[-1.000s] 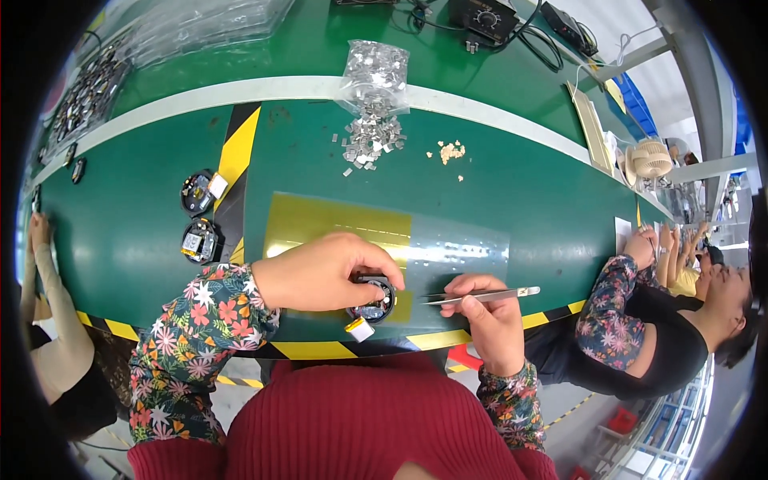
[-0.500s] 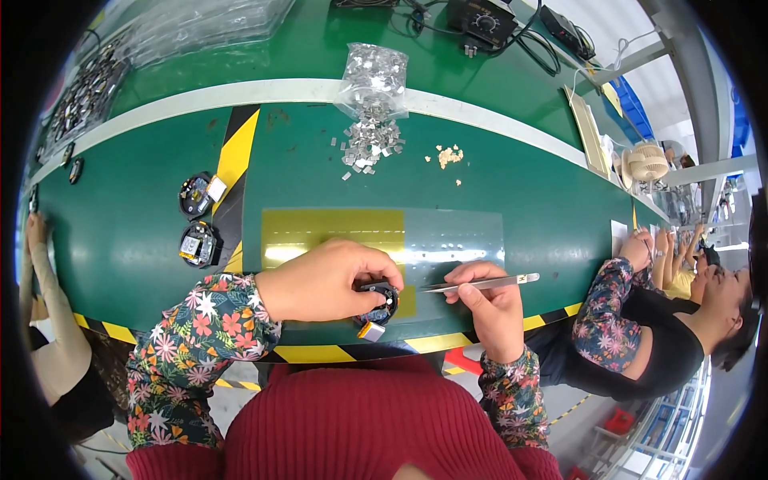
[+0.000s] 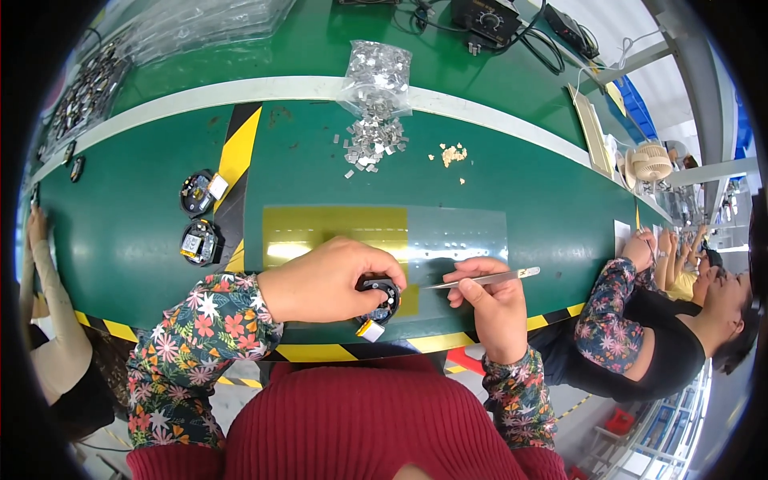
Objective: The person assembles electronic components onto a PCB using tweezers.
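Observation:
My left hand (image 3: pixel 340 280) grips a small round black device housing (image 3: pixel 390 290) with a circuit board inside. A silver battery with a yellow edge (image 3: pixel 370 330) hangs out at its near side. In my right hand (image 3: pixel 494 308) is a pair of metal tweezers (image 3: pixel 500 278), held between thumb and fingers. The tips point left toward the housing and stay a little apart from it. Beneath both hands lies a translucent sheet (image 3: pixel 456 228), yellow on the left and clear on the right. Part of the housing is hidden by my left fingers.
Two open black housings (image 3: pixel 198 194) lie at the left beside striped tape (image 3: pixel 238 156). Small metal pieces (image 3: pixel 374 144) spill from a clear bag (image 3: pixel 379 68); tan bits (image 3: pixel 454 154) lie to their right. A co-worker (image 3: pixel 664 324) sits at the right, another person (image 3: pixel 60 336) at the left.
My left fingers have shifted slightly on the housing, and its open face shows more. The tweezers stay in my right hand, tilted slightly more upward at the back end.

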`<action>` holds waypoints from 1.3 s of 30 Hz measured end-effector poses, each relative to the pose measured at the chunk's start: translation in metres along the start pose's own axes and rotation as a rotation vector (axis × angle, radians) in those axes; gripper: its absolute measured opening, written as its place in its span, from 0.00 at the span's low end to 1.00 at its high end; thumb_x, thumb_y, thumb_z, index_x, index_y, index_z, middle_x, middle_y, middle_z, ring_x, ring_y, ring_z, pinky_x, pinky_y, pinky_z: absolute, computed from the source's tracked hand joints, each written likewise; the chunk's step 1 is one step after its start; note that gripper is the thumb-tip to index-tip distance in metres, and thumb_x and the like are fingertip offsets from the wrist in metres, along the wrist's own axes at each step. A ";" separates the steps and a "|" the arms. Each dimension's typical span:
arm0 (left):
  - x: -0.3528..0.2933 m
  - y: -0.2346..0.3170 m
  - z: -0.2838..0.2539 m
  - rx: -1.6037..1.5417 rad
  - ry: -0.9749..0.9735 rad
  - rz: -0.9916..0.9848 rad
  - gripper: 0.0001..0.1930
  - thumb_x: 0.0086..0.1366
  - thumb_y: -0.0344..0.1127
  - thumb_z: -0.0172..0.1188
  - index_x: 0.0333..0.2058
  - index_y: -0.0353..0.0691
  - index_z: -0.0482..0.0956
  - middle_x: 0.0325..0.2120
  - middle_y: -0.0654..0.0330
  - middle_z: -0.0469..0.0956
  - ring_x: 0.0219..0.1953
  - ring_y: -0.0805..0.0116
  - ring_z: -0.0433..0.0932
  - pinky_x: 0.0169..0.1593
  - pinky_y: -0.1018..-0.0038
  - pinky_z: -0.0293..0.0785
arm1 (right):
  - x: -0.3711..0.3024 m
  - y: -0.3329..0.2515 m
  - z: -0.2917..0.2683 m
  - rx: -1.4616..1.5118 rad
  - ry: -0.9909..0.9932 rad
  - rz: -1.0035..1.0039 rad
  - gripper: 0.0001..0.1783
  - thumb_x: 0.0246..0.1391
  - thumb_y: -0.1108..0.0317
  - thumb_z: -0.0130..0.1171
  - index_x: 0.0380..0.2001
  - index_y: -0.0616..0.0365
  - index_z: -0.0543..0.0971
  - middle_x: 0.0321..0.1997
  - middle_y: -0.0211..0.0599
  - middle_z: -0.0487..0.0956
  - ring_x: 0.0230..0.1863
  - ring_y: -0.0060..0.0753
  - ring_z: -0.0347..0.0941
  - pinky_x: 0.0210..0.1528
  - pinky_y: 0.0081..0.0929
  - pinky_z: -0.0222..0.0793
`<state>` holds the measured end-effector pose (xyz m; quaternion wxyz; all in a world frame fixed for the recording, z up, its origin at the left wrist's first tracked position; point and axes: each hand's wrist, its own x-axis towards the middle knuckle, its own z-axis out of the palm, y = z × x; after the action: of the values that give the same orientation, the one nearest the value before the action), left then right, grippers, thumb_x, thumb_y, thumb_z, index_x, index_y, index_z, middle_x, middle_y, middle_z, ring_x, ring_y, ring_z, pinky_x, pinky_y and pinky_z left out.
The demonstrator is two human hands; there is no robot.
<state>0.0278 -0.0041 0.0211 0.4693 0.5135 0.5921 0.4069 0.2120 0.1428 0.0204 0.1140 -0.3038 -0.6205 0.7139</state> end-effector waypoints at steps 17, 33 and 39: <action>-0.001 -0.008 0.005 -0.232 -0.013 -0.137 0.14 0.51 0.24 0.52 0.39 0.33 0.70 0.29 0.61 0.74 0.25 0.79 0.71 0.29 0.80 0.68 | 0.020 -0.018 0.017 0.161 -0.111 -0.175 0.13 0.51 0.75 0.50 0.39 0.61 0.62 0.31 0.42 0.74 0.36 0.30 0.72 0.38 0.23 0.68; 0.003 -0.018 0.003 -0.284 -0.070 -0.062 0.14 0.52 0.27 0.47 0.39 0.31 0.70 0.25 0.60 0.72 0.22 0.78 0.71 0.28 0.80 0.70 | 0.030 -0.025 0.026 0.012 -0.238 -0.060 0.13 0.50 0.78 0.50 0.39 0.60 0.63 0.32 0.37 0.74 0.33 0.22 0.70 0.38 0.20 0.66; 0.003 -0.015 0.001 -0.344 -0.087 -0.086 0.14 0.53 0.27 0.47 0.39 0.31 0.70 0.25 0.62 0.72 0.23 0.79 0.70 0.28 0.81 0.69 | 0.032 -0.024 0.028 -0.027 -0.226 -0.050 0.14 0.49 0.75 0.52 0.39 0.60 0.62 0.30 0.41 0.75 0.32 0.25 0.71 0.37 0.20 0.67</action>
<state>0.0257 -0.0029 0.0061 0.5924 0.4171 0.5140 0.4592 0.1654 0.1423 0.0350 0.0567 -0.2073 -0.6465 0.7320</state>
